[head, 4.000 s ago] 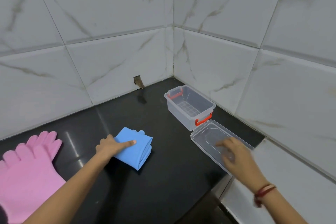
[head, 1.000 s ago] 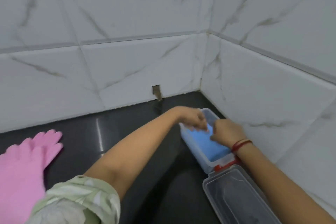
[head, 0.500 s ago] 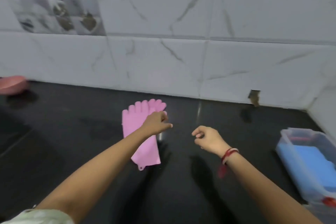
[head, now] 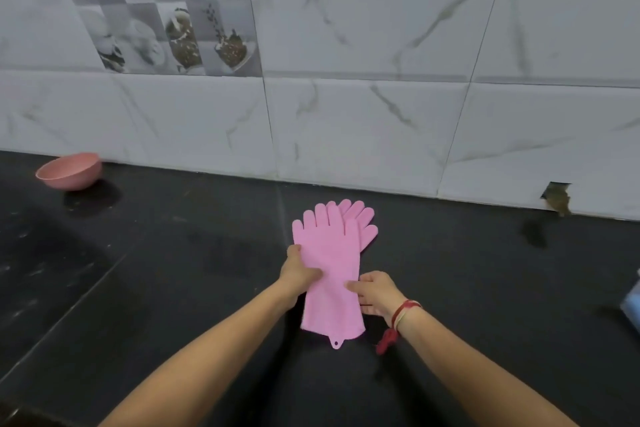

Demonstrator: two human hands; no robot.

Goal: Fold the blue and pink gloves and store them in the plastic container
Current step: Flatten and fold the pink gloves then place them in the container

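The pink gloves [head: 330, 263] lie stacked flat on the black counter [head: 173, 270], fingers pointing toward the wall. My left hand [head: 298, 270] grips the stack's left edge near the middle, thumb on top. My right hand [head: 375, 289] holds the right edge, fingertips resting on the top glove. At the far right edge of the view a sliver of the plastic container [head: 632, 308] shows blue inside; the rest of it is out of frame.
A pink bowl [head: 69, 170] stands at the back left by the tiled wall. A small hole in the wall tile [head: 556, 196] sits at the back right. A red thread band circles my right wrist.
The blue gloves went from the counter into the container. My view then swung left, and both hands moved from above the counter onto the pink gloves' edges.
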